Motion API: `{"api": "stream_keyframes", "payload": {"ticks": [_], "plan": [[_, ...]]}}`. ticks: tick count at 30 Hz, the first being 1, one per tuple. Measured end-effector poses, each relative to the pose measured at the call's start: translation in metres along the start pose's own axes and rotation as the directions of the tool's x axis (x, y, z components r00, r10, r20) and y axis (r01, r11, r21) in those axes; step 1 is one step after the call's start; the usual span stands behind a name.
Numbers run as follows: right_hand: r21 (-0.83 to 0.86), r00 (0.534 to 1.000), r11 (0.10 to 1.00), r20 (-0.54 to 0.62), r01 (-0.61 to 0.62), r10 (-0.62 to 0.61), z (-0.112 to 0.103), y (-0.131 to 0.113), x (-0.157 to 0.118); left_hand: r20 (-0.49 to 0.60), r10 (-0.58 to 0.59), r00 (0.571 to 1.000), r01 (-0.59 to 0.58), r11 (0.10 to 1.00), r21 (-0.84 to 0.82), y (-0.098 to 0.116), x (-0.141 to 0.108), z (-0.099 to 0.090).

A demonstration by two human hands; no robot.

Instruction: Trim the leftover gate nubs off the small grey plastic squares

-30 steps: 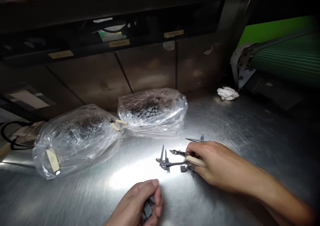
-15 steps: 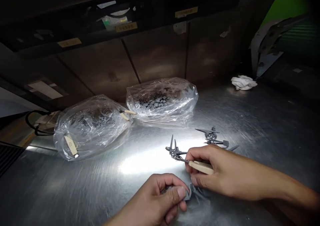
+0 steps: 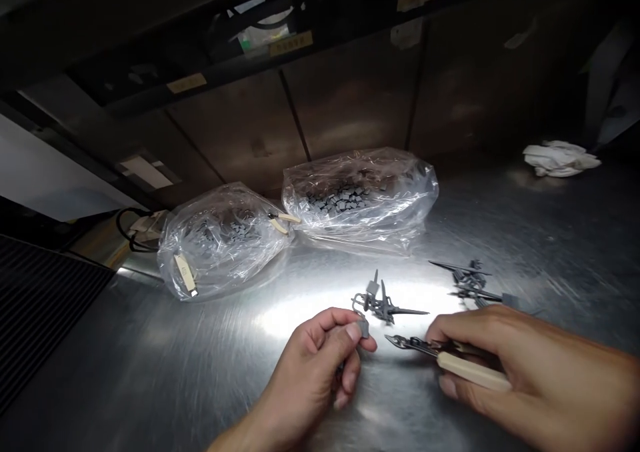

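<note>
My left hand (image 3: 320, 359) is closed, with a small grey plastic part (image 3: 364, 329) pinched between thumb and forefinger. A thin curved piece joins this part to a grey cluster (image 3: 383, 303) with pointed arms, just beyond the fingertips. My right hand (image 3: 515, 365) is wrapped round cream-handled nippers (image 3: 473, 371), whose metal tips point left toward my left hand without touching the grey part. Several more dark grey pieces (image 3: 475, 285) lie on the metal table beyond my right hand. Whatever the curled lower fingers of my left hand cover is mostly hidden.
Two clear plastic bags stand at the back: the right bag (image 3: 360, 202) and the left bag (image 3: 225, 242) hold small grey parts. Another cream-handled tool (image 3: 285, 221) lies between them. A crumpled white cloth or paper (image 3: 560, 159) sits at the far right.
The view has shifted right-to-left, so the bags appear further right. My left hand has risen to the grey cluster with its part. My right hand has drawn away rightward with the nippers.
</note>
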State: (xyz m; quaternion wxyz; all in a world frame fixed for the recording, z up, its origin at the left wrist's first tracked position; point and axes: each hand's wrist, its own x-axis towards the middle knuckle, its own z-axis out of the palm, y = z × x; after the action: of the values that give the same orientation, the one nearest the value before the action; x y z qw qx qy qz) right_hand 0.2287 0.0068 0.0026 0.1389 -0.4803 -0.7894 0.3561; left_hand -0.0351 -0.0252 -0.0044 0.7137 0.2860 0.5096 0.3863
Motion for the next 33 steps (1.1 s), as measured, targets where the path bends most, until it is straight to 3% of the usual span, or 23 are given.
{"api": "stream_keyframes", "payload": {"ticks": [3, 9, 24, 33], "plan": [[-0.089, 0.988, 0.995, 0.143, -0.037, 0.05, 0.002, -0.01, 0.006, 0.002, -0.001, 1.0, 0.001, 1.0, 0.019, -0.003, 0.001, -0.002], [-0.041, 0.995, 0.999, 0.095, -0.015, 0.019, 0.003, -0.012, 0.007, 0.0, -0.005, 1.0, 0.005, 0.997, 0.079, -0.004, -0.001, -0.001], [-0.059, 0.978, 0.997, 0.202, -0.039, 0.05, -0.001, -0.021, 0.008, -0.026, 0.006, 1.0, -0.002, 0.99, 0.138, -0.006, -0.003, 0.002], [-0.027, 0.991, 0.999, 0.131, -0.039, 0.042, 0.004, -0.014, 0.006, -0.055, -0.008, 0.998, 0.015, 0.993, 0.118, -0.001, -0.005, 0.007]]}}
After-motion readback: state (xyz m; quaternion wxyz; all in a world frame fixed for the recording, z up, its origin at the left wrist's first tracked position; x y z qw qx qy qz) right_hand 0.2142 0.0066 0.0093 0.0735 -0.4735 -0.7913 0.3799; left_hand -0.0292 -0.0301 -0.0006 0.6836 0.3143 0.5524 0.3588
